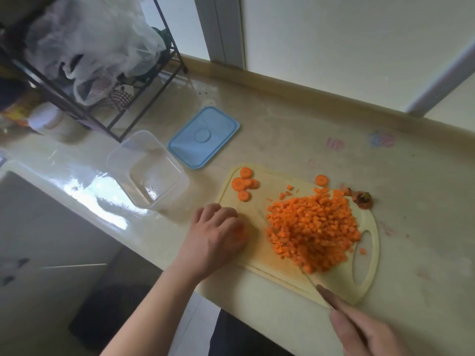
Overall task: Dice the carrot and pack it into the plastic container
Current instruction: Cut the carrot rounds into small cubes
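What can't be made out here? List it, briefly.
All in the head view:
- Under the left hand: orange shows through the fingers, but the hand hides what piece it holds.
- Knife: its blade is seen edge-on and blurred, its tip lost in the diced carrot.
- Right hand: cut off by the bottom edge, so its grip on the handle is only partly seen.
- Rack contents: covered by a white plastic bag.

Bright orange is seen on the diced carrot pile (pixel 312 231) and the carrot slices (pixel 244 183). The cutting board (pixel 267 263) is coloured pale cream-yellow. The lid (pixel 204 137) is light blue, the plastic container (pixel 147 169) clear. The countertop (pixel 334 129) is glossy beige, marked with faint pink and blue smudges. The wire rack (pixel 84 109) is black.
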Motion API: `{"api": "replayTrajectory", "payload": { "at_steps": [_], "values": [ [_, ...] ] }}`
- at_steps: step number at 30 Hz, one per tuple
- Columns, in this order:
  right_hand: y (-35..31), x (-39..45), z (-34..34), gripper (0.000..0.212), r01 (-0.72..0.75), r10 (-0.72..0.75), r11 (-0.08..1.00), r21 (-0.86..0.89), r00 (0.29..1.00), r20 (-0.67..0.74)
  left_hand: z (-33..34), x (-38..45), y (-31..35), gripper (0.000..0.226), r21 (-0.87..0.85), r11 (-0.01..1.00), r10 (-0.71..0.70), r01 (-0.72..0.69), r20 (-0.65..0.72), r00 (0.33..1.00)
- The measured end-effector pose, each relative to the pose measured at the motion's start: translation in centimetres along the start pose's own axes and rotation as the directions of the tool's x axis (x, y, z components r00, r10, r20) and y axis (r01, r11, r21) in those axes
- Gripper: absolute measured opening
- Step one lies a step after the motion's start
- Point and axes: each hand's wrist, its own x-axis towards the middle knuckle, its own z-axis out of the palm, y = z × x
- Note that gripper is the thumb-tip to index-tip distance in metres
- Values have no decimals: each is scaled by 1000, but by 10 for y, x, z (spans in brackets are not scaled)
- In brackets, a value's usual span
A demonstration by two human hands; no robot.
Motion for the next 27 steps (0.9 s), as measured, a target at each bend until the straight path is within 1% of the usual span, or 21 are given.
{"api": "replayTrajectory", "payload": {
  "at_steps": [1,2,4,5,6,7,8,9,10,11,12,14,16,19,21,22,23,24,25,26,27],
  "values": [
    [4,3,1,30,13,-10,997,-77,999,39,2,-9,2,32,-24,999,-49,49,-31,998],
    [8,5,0,40,13,-3,989,-146,998,64,2,-17,3,33,-68,994,-91,87,-62,994],
    [7,7,1,44,40,-19,981,-192,994,108,0,-30,10,32,-219,961,-207,168,-166,964],
    [10,8,1,44,94,-76,971,-218,993,89,-5,-33,16,30,-326,918,-315,225,-255,914],
    [11,7,1,46,129,-109,963,-238,990,94,-11,-33,23,28,-432,859,-435,274,-336,835],
    [16,7,2,50,189,-172,946,-262,981,85,-18,-30,32,28,-514,809,-514,285,-383,767],
    [16,7,1,52,230,-217,923,-309,973,76,-24,-24,41,26,-552,798,-505,241,-397,766],
    [18,8,0,53,284,-282,885,-370,958,60,-30,-18,50,20,-540,825,-412,165,-377,829],
    [19,10,-2,54,314,-331,845,-432,943,39,-35,-11,58,13,-493,865,-274,90,-315,909],
    [22,11,-3,57,347,-395,807,-478,919,0,-36,-3,64,8,-421,906,-139,37,-214,967],
    [22,12,-4,60,359,-425,784,-507,905,-16,-36,3,68,4,-340,940,-51,13,-101,994],
    [25,14,-6,61,358,-460,761,-541,886,-62,-30,14,74,8,-211,977,-15,27,58,998],
    [27,14,-9,62,335,-459,749,-571,885,-82,-24,22,80,12,-159,986,-30,54,149,988],
    [33,10,-9,63,295,-390,763,-575,919,-47,-17,31,89,25,-120,993,39,-13,222,974],
    [35,6,-8,61,270,-336,804,-530,941,-31,-20,35,90,34,-181,981,108,-70,212,971],
    [35,5,-7,61,267,-323,815,-514,946,-20,-23,36,88,34,-256,964,110,-68,157,981],
    [35,3,-7,61,284,-342,816,-504,939,-24,-27,34,83,32,-342,939,57,-29,74,996],
    [33,2,-8,63,292,-342,827,-480,939,-18,-31,31,74,30,-426,904,-54,39,-23,998],
    [29,0,-9,63,287,-323,857,-427,946,-11,-33,27,62,26,-491,864,-191,114,-110,975],
    [24,-1,-11,59,259,-278,895,-362,960,-2,-33,22,48,23,-520,834,-308,186,-159,938],
    [20,-2,-11,53,217,-229,930,-297,974,-3,-32,15,35,22,-508,824,-379,251,-164,911]
  ]
}}
